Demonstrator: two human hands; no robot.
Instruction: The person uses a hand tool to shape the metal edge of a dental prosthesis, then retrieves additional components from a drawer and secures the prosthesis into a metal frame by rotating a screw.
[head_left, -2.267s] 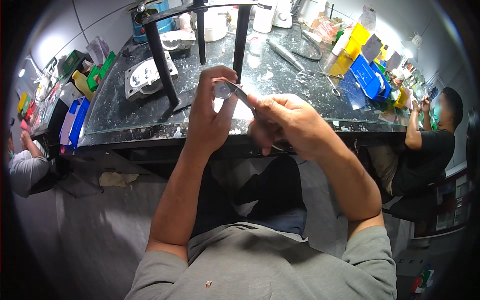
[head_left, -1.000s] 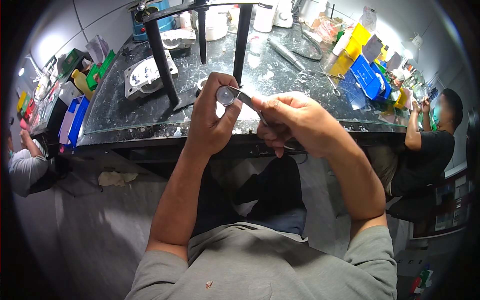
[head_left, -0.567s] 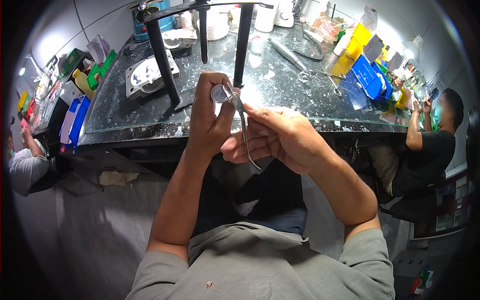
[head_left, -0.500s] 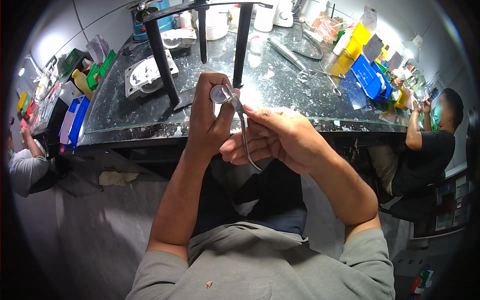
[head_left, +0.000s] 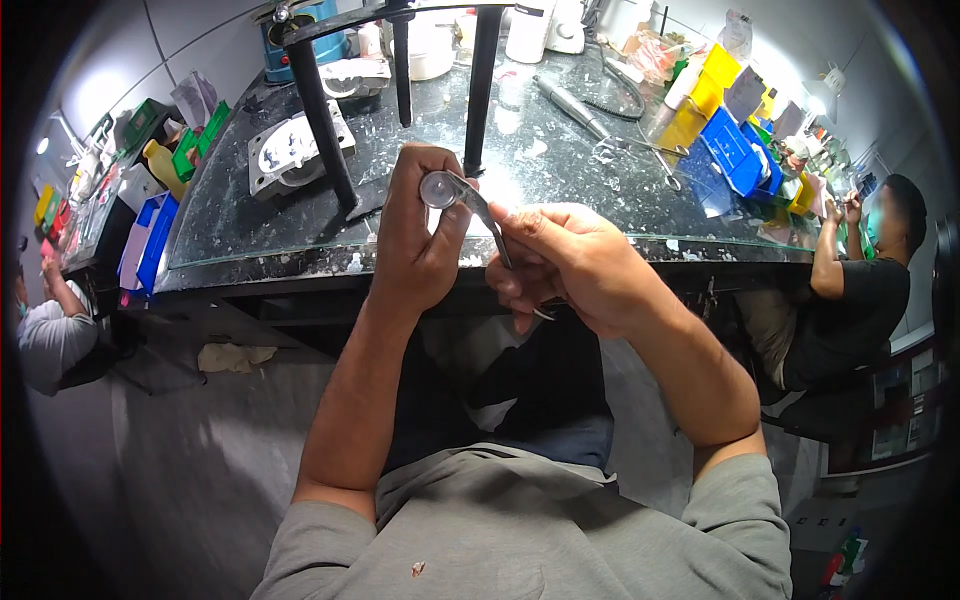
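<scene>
My left hand is closed around a small round piece with a pale, glassy-looking face and a shiny rim. What it is exactly I cannot make out. My right hand, fingers curled and thumb on top, grips a slim metal hand tool with a bent handle. The tool's flat head reaches the right side of the round piece, by my left thumb. Its curved tail end shows below my right fingers, while the stretch between is hidden. Both hands are raised over the bench's front edge.
A black metal stand rises from the dark, plaster-spotted bench. Beside it sits a metal-framed plaster mould. A grey handpiece and blue bin lie right. People sit at both sides, including a black-shirted person.
The tool has turned in my right hand, its tail end swinging right beneath my fingers. My right fingers have curled in and shifted right. My left hand stays in place.
</scene>
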